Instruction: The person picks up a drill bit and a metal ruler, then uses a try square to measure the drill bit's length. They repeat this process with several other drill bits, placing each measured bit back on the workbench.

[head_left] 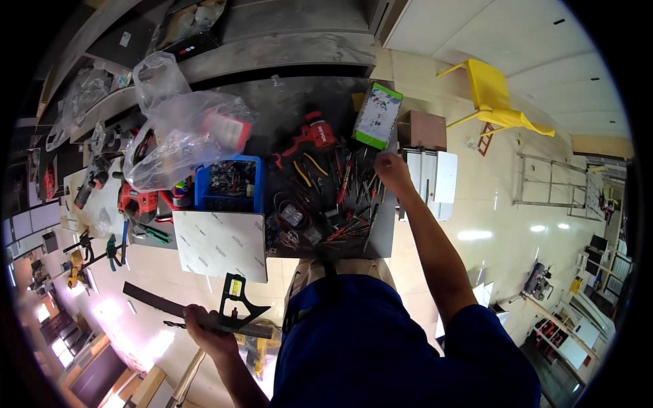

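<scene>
My left hand (207,332) is closed round the dark blade of a combination square (236,289), held out at the lower left, off the table's front edge. The square's black head carries a yellow level vial. Over the right edge of the dark worktable (272,98), my right hand (393,173) has its fingers curled together; whether anything small is in them is hidden. Just left of it lies a spread of screwdrivers, bits and other hand tools (345,180). Yellow-handled pliers (304,175) and a red power tool (314,134) lie farther left. Beyond the hand stands a paint-splattered box with green edges (378,115).
At the table's left are a blue bin (258,183) of small parts, a white panel (221,245) overhanging the front edge, a clear plastic bag (170,122) and red power tools (139,200). To the right stand a white-topped unit (445,178) and a yellow chair (491,92).
</scene>
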Demonstrator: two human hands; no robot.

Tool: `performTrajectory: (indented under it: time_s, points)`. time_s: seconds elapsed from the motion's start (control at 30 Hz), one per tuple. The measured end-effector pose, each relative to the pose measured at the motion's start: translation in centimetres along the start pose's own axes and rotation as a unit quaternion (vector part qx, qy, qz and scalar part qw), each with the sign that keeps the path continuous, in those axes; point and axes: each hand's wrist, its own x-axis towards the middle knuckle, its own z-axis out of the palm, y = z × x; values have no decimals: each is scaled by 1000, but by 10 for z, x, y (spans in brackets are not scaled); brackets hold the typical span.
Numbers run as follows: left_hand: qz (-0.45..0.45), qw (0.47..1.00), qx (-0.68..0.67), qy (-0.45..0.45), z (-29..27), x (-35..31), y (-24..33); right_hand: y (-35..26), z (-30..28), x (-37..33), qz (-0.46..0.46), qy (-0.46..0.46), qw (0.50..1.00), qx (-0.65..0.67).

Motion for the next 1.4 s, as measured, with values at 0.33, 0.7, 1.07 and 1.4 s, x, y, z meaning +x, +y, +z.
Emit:
performTrajectory:
  time_s: [0.33, 0.7, 1.07, 1.4]
  points:
    - [-90, 994, 1, 58, -11, -5, -16, -44, 46, -127, -120, -128, 984, 29]
    - [-155, 988, -22, -9, -22, -10, -26, -85, 89, -201, -139, -427, 889, 91]
    - [-155, 986, 12, -52, -19, -3, -13, -186, 78, -212, -312, -530, 765, 189]
    - [-77, 992, 57, -78, -33, 10, -4, 28, 14, -212, -27, -332, 943, 20]
